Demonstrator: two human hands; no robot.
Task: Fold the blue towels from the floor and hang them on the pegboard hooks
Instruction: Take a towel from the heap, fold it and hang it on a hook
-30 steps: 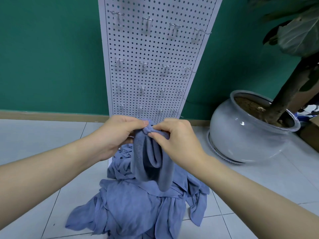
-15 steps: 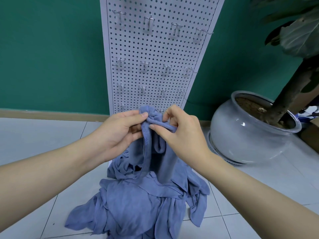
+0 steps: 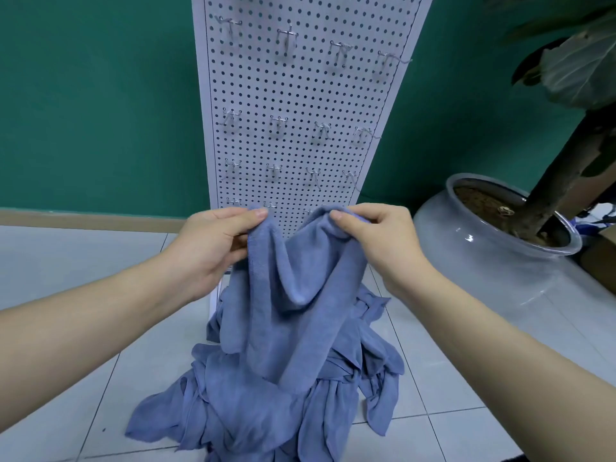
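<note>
Pinching one blue towel (image 3: 293, 295) by its upper edge: left hand (image 3: 213, 248) clamped on the left corner, thumb over the front face; right hand (image 3: 376, 241) clamped on the right corner in like manner. Held apart, level with each other, at the foot of the pegboard (image 3: 300, 95). Sagging in a deep trough between the two grips, so not yet drawn taut. Hanging straight down from both grips, long axis near vertical, lower end touching or merging with the pile of blue towels (image 3: 266, 405) on the tiled floor (image 3: 66, 278); exact boundary not discernible. Judged as the spreading step ahead of folding. Lying directly behind and above the held edge, the hooks (image 3: 286, 36), all bare. Neither hand clearly nearer the board. Standing well apart to the right, a potted plant (image 3: 493, 235).
</note>
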